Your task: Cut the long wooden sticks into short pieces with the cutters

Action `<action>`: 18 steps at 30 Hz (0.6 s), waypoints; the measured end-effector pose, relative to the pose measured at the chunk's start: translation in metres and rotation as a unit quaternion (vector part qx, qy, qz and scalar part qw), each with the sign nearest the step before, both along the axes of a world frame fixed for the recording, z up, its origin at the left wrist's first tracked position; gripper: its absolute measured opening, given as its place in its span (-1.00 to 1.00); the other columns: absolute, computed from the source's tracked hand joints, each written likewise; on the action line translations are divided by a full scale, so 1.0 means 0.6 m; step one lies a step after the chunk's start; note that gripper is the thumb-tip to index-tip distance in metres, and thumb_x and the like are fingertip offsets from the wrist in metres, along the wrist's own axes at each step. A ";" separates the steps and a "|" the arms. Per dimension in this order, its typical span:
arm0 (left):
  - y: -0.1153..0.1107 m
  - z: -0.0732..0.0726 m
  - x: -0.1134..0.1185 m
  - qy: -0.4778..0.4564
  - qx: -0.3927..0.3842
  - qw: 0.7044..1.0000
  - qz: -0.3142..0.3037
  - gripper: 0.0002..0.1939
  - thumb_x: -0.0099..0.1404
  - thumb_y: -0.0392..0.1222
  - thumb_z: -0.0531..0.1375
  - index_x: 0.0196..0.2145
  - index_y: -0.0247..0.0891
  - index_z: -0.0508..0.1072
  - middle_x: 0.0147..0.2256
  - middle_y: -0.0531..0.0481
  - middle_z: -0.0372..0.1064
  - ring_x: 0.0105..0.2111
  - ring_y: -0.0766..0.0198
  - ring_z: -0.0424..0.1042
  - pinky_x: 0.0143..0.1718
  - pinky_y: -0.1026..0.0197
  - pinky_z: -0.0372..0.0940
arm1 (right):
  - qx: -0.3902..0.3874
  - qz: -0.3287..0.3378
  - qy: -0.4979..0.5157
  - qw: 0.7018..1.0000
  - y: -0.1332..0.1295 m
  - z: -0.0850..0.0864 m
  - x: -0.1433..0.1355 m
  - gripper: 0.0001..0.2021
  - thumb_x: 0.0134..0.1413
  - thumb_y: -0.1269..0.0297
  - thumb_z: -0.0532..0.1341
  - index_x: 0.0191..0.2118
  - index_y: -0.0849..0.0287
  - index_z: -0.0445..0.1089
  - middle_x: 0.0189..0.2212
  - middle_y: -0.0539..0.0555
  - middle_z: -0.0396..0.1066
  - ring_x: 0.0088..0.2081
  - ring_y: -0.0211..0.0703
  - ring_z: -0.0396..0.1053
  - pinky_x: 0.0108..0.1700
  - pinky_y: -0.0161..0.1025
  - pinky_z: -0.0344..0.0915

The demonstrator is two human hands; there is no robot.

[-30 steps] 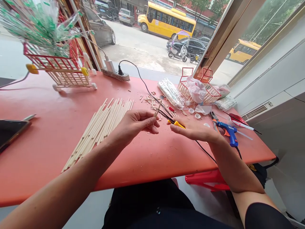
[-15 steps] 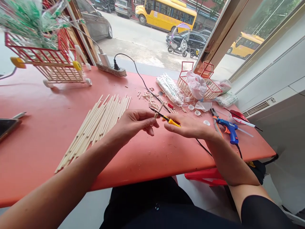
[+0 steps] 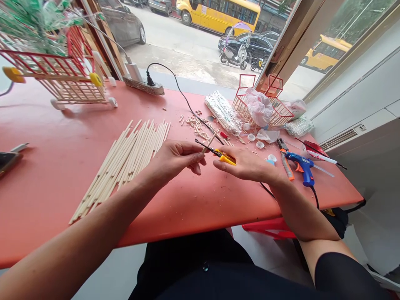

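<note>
My left hand pinches a short pale wooden stick between thumb and fingers, above the table. In my right hand are yellow-handled pliers, their thin black jaws pointing left. The jaws cross the stick just beyond my left fingertips; whether they grip it is too small to tell. Part of the pliers' handles is hidden by my right palm. Left of my hands lies a loose bundle of long wooden sticks on the red table. Short cut pieces are scattered behind my hands.
A model shopping cart of sticks stands at the back left, near a power strip. To the right are a blue glue gun, orange-handled pliers, white caps, a foil-like pack and another stick frame. A black cord crosses the table.
The pliers have turned slightly, and both yellow handles now show, spread apart. My left hand keeps its pinch on the stick. The whole view has shifted a little.
</note>
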State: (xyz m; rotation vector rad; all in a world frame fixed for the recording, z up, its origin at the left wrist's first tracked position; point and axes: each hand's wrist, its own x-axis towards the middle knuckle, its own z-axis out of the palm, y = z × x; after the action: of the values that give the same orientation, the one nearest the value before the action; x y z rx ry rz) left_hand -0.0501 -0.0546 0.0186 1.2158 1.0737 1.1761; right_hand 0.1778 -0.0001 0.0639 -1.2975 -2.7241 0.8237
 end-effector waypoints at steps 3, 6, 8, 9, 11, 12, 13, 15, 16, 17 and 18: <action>0.006 -0.014 0.001 -0.009 0.000 1.000 0.001 -0.62 0.07 0.09 0.57 -0.34 -0.28 0.71 -0.45 -0.08 0.62 -0.60 0.23 0.51 -0.45 0.14 0.51 | -0.014 -0.014 0.007 1.000 -0.002 -0.004 0.001 -0.52 0.37 -0.27 0.12 -0.17 0.11 0.40 -0.29 0.03 0.44 -0.26 -0.11 0.33 -0.22 -0.18 0.11; 0.010 -0.022 0.002 -0.009 0.002 1.000 0.000 -0.61 0.08 0.09 0.56 -0.31 -0.29 0.72 -0.44 -0.09 0.62 -0.59 0.23 0.51 -0.45 0.15 0.51 | -0.016 -0.023 0.013 1.000 -0.003 -0.008 0.004 -0.52 0.36 -0.26 0.14 -0.11 0.10 0.45 -0.29 0.01 0.45 -0.25 -0.12 0.35 -0.22 -0.19 0.10; 0.012 -0.022 0.004 -0.010 0.001 1.000 -0.003 -0.60 0.07 0.10 0.57 -0.32 -0.29 0.71 -0.44 -0.09 0.62 -0.60 0.25 0.50 -0.45 0.17 0.49 | -0.008 -0.024 0.022 0.999 -0.003 -0.012 0.007 -0.52 0.36 -0.26 0.14 -0.14 0.11 0.45 -0.33 0.00 0.42 -0.29 -0.15 0.31 -0.24 -0.20 0.08; 0.012 -0.020 0.005 -0.012 -0.001 1.000 -0.006 -0.60 0.06 0.09 0.57 -0.33 -0.30 0.71 -0.45 -0.09 0.62 -0.60 0.26 0.50 -0.46 0.18 0.48 | -0.003 -0.024 0.027 0.999 -0.003 -0.014 0.008 -0.52 0.36 -0.25 0.15 -0.18 0.12 0.43 -0.35 -0.01 0.40 -0.31 -0.17 0.29 -0.26 -0.21 0.07; 0.012 -0.017 0.007 -0.017 -0.010 1.000 -0.011 -0.60 0.04 0.08 0.58 -0.34 -0.31 0.70 -0.45 -0.07 0.62 -0.60 0.28 0.50 -0.46 0.21 0.46 | 0.006 -0.024 0.037 0.999 -0.003 -0.019 0.011 -0.52 0.35 -0.25 0.16 -0.25 0.12 0.38 -0.40 -0.03 0.35 -0.35 -0.21 0.25 -0.28 -0.22 0.03; 0.013 -0.016 0.008 -0.018 -0.015 1.000 -0.014 -0.60 0.04 0.06 0.58 -0.34 -0.31 0.69 -0.46 -0.07 0.62 -0.60 0.29 0.50 -0.46 0.22 0.46 | 0.008 -0.026 0.042 0.999 -0.003 -0.021 0.013 -0.53 0.34 -0.24 0.17 -0.28 0.12 0.36 -0.42 -0.04 0.33 -0.36 -0.22 0.23 -0.30 -0.22 0.02; 0.013 -0.015 0.009 -0.019 -0.019 0.999 -0.017 -0.61 0.05 0.05 0.58 -0.34 -0.31 0.69 -0.45 -0.07 0.62 -0.59 0.30 0.50 -0.46 0.24 0.45 | 0.009 -0.028 0.047 0.998 -0.003 -0.024 0.014 -0.53 0.33 -0.23 0.19 -0.30 0.13 0.34 -0.43 -0.05 0.31 -0.37 -0.23 0.22 -0.30 -0.22 0.00; 0.014 -0.015 0.012 -0.019 -0.025 0.999 -0.025 -0.64 0.07 0.02 0.57 -0.33 -0.32 0.69 -0.44 -0.07 0.63 -0.59 0.32 0.50 -0.46 0.26 0.43 | 0.006 -0.034 0.059 0.998 -0.004 -0.028 0.017 -0.55 0.31 -0.20 0.21 -0.31 0.13 0.33 -0.45 -0.06 0.29 -0.39 -0.24 0.19 -0.31 -0.22 -0.01; 0.015 -0.016 0.013 -0.018 -0.027 0.999 -0.028 -0.65 0.08 0.01 0.56 -0.32 -0.32 0.69 -0.43 -0.07 0.63 -0.59 0.33 0.50 -0.46 0.27 0.43 | 0.004 -0.037 0.066 0.997 -0.005 -0.030 0.018 -0.56 0.30 -0.19 0.22 -0.31 0.14 0.34 -0.45 -0.06 0.28 -0.39 -0.25 0.18 -0.32 -0.22 -0.01; 0.015 -0.017 0.014 -0.017 -0.029 0.999 -0.031 -0.65 0.09 0.00 0.56 -0.31 -0.33 0.69 -0.43 -0.07 0.63 -0.58 0.33 0.50 -0.46 0.27 0.42 | 0.002 -0.040 0.072 0.997 -0.005 -0.032 0.019 -0.56 0.30 -0.18 0.23 -0.31 0.14 0.34 -0.45 -0.06 0.27 -0.40 -0.25 0.18 -0.32 -0.22 -0.01; 0.015 -0.017 0.015 -0.017 -0.031 0.999 -0.032 -0.66 0.10 -0.01 0.56 -0.31 -0.33 0.69 -0.43 -0.07 0.63 -0.59 0.34 0.49 -0.46 0.28 0.41 | 0.001 -0.041 0.078 0.996 -0.006 -0.034 0.020 -0.57 0.30 -0.17 0.23 -0.31 0.14 0.35 -0.46 -0.06 0.27 -0.40 -0.25 0.17 -0.32 -0.22 0.00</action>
State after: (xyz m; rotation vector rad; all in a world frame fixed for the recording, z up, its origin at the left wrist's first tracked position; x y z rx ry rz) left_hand -0.0414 -0.0454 0.0083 1.1700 1.0327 1.1029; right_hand 0.1899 -0.0037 0.0435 -1.2774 -2.5333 0.8735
